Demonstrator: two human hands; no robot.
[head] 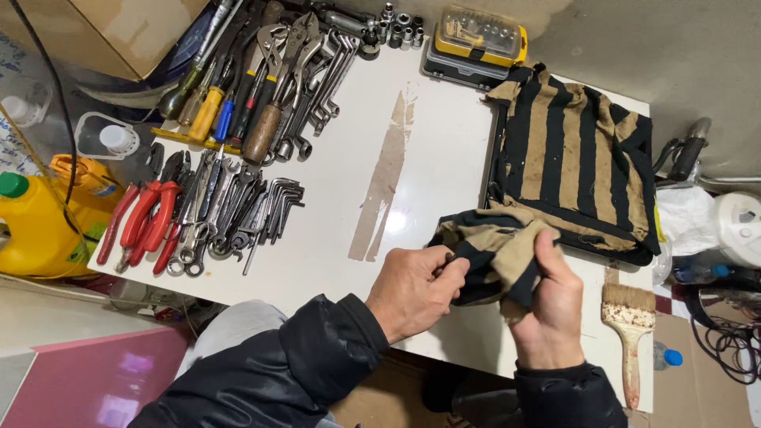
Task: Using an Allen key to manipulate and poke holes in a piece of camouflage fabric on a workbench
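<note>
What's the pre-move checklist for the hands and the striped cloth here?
1. Left hand on the small dark piece at the cloth: ok, fingers closed on it.
2. Right hand gripping the bunched corner of the striped cloth: ok.
3. What the small piece is: cannot tell, mostly hidden by fingers.
4. Rest of the cloth lying on the white table: ok, spread flat at the right end.
5. Paintbrush apart from the hands: ok, beside the right wrist, untouched.
6. Red-handled pliers apart from the cloth: ok, on the far left.

Cardboard box [119, 32], yellow jug [40, 230]
</note>
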